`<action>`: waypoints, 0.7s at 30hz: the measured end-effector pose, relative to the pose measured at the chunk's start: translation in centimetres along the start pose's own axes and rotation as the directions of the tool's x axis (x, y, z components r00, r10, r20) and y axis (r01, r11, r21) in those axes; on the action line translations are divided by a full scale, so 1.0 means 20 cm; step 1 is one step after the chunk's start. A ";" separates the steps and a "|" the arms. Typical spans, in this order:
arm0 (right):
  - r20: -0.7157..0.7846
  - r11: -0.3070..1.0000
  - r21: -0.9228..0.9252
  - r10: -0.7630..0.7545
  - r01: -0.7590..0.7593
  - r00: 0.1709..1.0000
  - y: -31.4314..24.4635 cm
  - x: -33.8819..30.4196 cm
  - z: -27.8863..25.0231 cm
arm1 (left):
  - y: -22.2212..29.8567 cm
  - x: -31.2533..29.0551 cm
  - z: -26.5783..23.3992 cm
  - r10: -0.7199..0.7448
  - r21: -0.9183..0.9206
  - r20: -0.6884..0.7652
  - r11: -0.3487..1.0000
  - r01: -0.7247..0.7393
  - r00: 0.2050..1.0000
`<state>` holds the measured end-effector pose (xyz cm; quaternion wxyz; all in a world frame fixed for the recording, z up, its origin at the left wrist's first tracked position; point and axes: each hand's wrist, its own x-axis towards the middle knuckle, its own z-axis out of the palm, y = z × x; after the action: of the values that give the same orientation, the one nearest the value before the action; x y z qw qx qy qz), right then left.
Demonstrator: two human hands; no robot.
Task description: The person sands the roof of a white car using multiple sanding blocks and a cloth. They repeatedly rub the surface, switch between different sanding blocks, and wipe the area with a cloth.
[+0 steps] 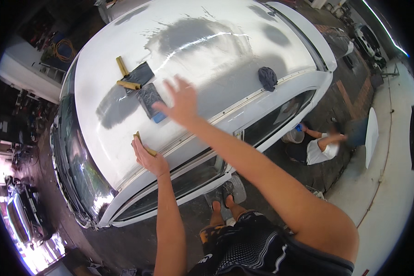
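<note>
A white car roof with grey patches spreads out before me. My left hand is at its near edge, low on the left, closed around a thin yellow-brown strip whose exact kind I cannot make out. My right hand is raised with its fingers spread, holding nothing. Close beside its thumb lies a block wrapped in dark sheet, with a blue end showing. Beyond it rest a dark flat sheet and two yellow-brown pieces, one a rolled piece and the other a narrow strip.
A crumpled dark cloth lies near the roof's right edge. On the right, another person sits low beside a bucket, with a blue thing in one hand. A pale panel stands near the wall. My feet are on a grey platform.
</note>
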<state>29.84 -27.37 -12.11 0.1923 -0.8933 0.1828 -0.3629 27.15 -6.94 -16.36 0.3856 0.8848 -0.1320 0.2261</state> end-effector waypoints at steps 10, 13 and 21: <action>-0.195 0.792 -0.431 0.388 -0.434 0.901 1.39 -0.04 -0.90 | 0.02 0.01 -0.01 -0.020 0.017 0.039 1.000 0.019 0.999; -0.234 0.876 -0.324 0.290 -0.356 0.928 1.32 0.00 -0.74 | 0.00 0.03 -0.04 -0.041 -0.039 0.026 0.998 0.042 0.999; 0.398 0.586 0.606 0.363 -0.538 0.843 0.39 0.37 -0.59 | 0.75 0.20 0.28 -0.237 -0.753 0.588 0.189 0.631 0.773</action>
<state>24.86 -39.93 -3.72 0.6201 -0.7118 0.2302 -0.2362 26.09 -21.32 -8.36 0.8342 0.5232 -0.0390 -0.1698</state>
